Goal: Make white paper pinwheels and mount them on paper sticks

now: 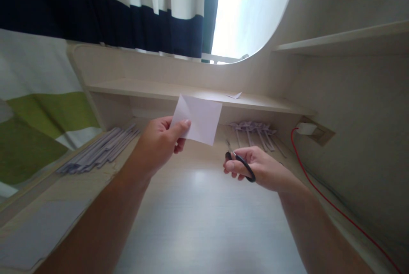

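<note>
- Desk (204, 214) surface, pale wood grain, fills the near part of the view; both forearms reach across it from the near edge.
- Gray sheet (38, 235) lies flat on the desk at the near left.
- Right hand (255, 167), right of centre, has its fingers curled closed through the black handles of the scissors (239, 161); the short blades point up and to the far left, and whether they are parted cannot be told.
- Left hand (158, 142), left of centre, pinches a white piece of paper (200, 119) at its near left corner, thumb on the front face and the other fingers folded behind it. The paper is held up above the desk, tilted, just to the left of the scissor tips and not touching them.
- Paper strips (99, 150) lie in a long bundle on the desk at the left, farther back.
- Another bunch of folded strips (255, 131) lies at the far right, under the shelf.
- Red cable (319, 193) runs along the right wall to a white plug (306, 128).
- Shelf (159, 90) crosses the far side, with a small paper scrap (234, 95) on it.
- Curtain (96, 5), striped dark blue, white and green, hangs beyond, beside a bright window (243, 10).
</note>
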Available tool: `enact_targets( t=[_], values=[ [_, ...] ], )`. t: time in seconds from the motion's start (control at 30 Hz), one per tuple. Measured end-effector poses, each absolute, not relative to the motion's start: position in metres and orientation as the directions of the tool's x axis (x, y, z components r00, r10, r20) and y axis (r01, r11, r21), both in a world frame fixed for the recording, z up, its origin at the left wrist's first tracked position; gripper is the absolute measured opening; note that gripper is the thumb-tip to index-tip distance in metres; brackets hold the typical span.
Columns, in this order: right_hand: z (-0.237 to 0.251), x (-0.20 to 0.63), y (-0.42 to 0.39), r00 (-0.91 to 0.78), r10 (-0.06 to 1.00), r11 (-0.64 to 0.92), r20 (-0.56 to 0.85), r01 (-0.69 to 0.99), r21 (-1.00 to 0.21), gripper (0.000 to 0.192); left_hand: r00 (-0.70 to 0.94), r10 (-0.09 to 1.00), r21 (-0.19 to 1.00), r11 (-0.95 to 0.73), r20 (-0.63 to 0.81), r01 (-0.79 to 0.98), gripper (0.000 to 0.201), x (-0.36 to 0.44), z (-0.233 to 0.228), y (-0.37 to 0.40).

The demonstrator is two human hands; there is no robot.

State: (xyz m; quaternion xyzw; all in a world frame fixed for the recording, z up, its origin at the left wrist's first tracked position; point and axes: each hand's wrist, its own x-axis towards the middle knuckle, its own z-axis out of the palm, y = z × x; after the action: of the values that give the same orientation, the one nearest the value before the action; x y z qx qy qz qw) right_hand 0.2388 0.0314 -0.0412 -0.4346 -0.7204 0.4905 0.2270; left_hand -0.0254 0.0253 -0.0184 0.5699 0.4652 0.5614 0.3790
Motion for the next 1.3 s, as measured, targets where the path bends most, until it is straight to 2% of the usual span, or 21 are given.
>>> enact_targets(
  t=[0.17,0.33,0.63,1.3],
  values=[
    [-0.042,0.233,0.025,-0.569,0.798,0.112,-0.199,0.464,-0.879,0.043,-0.118,0.947,0.948,-0.283,0.3,0.142,0.035,-0.028,-0.015,0.023],
    [-0.042,0.226,0.022,-0.604,0.762,0.089,-0.232,0.453,-0.887,0.043,-0.069,0.948,0.941,-0.297,0.311,0.164,0.039,-0.026,-0.019,0.024],
    [-0.04,0.222,0.02,-0.563,0.793,0.075,-0.232,0.468,-0.88,0.041,-0.033,0.952,0.933,-0.292,0.305,0.21,0.041,-0.025,-0.018,0.025],
    [-0.041,0.222,0.02,-0.567,0.792,0.066,-0.226,0.448,-0.892,0.036,-0.027,0.958,0.95,-0.28,0.286,0.14,0.04,-0.023,-0.018,0.024]
  ],
)
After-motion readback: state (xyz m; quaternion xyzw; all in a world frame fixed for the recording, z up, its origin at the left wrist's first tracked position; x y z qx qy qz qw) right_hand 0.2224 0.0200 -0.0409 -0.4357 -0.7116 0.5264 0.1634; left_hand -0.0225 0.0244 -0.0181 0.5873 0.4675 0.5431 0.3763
